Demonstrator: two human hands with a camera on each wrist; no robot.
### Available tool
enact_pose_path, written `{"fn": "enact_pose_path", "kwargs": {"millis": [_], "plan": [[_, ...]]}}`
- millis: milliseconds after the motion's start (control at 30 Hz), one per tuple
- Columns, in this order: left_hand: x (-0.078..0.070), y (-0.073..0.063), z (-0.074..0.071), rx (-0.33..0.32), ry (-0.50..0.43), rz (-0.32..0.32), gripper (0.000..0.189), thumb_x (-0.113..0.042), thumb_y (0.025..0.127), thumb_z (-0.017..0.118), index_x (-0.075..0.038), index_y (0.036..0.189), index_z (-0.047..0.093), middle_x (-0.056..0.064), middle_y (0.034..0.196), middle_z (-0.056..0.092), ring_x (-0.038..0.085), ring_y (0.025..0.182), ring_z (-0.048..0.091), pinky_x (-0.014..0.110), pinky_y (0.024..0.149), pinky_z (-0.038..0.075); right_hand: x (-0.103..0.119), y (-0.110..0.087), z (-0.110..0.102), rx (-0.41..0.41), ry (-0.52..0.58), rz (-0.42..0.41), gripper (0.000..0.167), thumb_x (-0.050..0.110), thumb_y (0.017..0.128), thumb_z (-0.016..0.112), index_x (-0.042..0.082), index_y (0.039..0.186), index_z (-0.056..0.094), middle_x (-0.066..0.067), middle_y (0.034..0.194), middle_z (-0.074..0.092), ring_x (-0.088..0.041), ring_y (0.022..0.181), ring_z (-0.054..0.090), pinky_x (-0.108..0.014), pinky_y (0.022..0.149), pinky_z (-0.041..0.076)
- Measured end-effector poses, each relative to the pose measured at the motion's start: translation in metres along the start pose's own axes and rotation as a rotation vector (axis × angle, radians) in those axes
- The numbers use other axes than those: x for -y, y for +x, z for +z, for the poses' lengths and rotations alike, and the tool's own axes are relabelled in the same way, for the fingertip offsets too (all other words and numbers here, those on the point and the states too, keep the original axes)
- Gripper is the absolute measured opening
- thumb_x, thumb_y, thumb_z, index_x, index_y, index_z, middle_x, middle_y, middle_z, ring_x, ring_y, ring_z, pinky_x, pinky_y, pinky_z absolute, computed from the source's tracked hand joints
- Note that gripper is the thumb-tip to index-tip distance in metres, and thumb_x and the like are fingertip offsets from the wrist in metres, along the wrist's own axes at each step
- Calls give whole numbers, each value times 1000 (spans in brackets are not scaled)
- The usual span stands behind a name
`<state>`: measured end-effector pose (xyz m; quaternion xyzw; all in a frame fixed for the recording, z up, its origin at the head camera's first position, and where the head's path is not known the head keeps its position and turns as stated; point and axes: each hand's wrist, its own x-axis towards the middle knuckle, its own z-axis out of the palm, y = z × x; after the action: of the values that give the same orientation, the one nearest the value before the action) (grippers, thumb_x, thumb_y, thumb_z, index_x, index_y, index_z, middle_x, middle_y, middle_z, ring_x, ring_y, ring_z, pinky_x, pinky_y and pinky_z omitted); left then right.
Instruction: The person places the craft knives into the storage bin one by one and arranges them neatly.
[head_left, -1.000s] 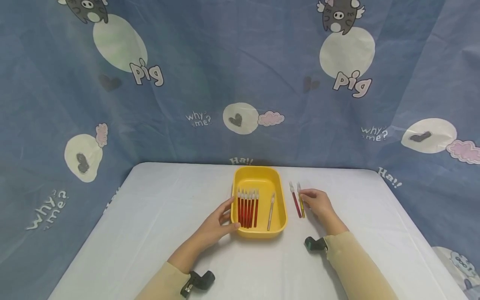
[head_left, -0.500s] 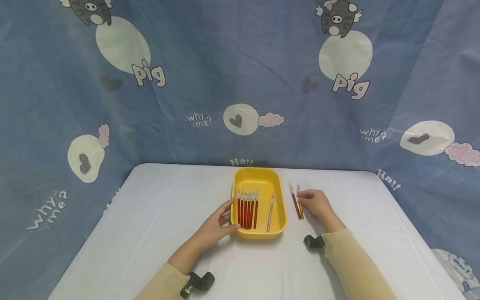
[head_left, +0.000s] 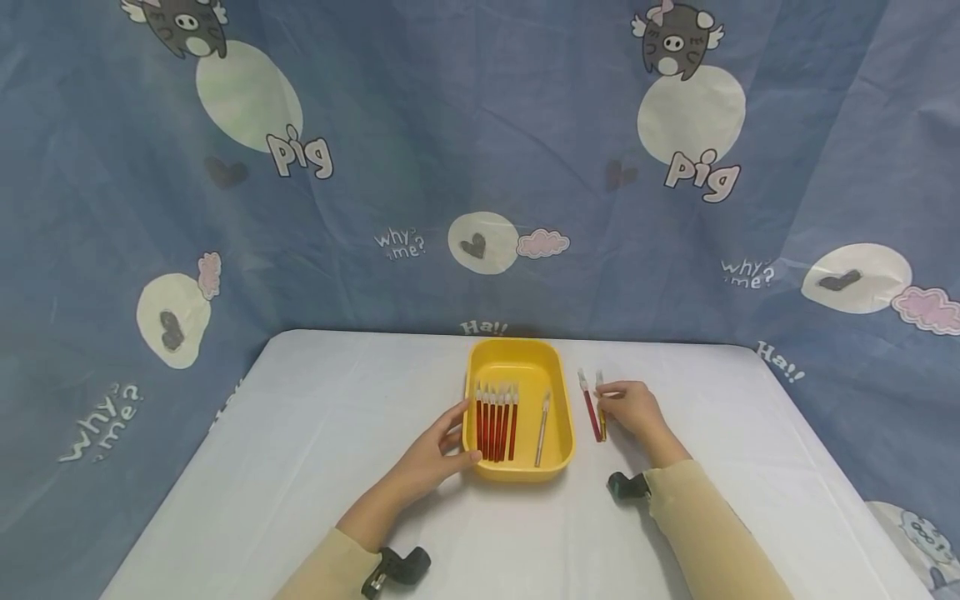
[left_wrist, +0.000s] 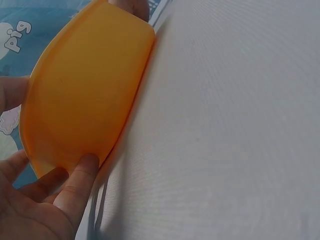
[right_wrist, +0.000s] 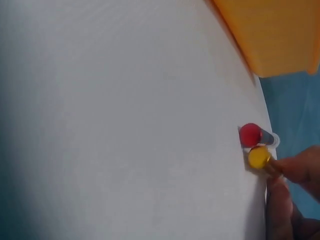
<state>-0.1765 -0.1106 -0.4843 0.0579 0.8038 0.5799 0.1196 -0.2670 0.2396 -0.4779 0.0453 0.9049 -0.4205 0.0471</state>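
Note:
My right hand (head_left: 632, 408) pinches a slim gold pen-shaped tool (right_wrist: 260, 158) with a pale tip between thumb and fingertips, low over the white table. Just to its left lies a red pen-shaped tool (head_left: 591, 406) with a clear, pointed end; the near ends of the two are side by side. My left hand (head_left: 425, 455) grips the left side of a yellow tray (head_left: 555, 354). In the left wrist view its thumb is at the rim and its fingers lie against the outer wall. Several red tools (head_left: 497, 427) stand in a row inside, and one silver tool (head_left: 542, 429) lies apart.
A white cloth covers the table (head_left: 360, 375), with its far edge just behind the tray. Blue printed fabric (head_left: 420, 150) hangs behind and at the sides. Dark wrist cameras (head_left: 405, 567) sit at both sleeves.
My right hand has shifted slightly left, and the near end of the gold tool has come closer to the red one. My left hand and the tray stay in place.

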Motion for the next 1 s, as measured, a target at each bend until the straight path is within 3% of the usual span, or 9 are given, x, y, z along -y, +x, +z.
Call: {"fn": "enact_pose_path", "kwargs": {"millis": [367,1000], "plan": [[-1,0,0,10,-9,-1,91,-30,86,81,-31,159,27,11,161,32,37,140,43,61,107,40,-7,-6,-4,-12,138,24,38,8,85,69,0,123,70,-18,103,74,-13,73,66,-25,64,55],[-1,0,-1,7,-10,-2,90,-29,86,81,-32,158,28,9,161,32,36,140,43,59,109,39,28,-38,-20,2,309,51,45,4,88,61,-4,132,61,-25,115,68,-11,80,68,-26,76,60]]}}
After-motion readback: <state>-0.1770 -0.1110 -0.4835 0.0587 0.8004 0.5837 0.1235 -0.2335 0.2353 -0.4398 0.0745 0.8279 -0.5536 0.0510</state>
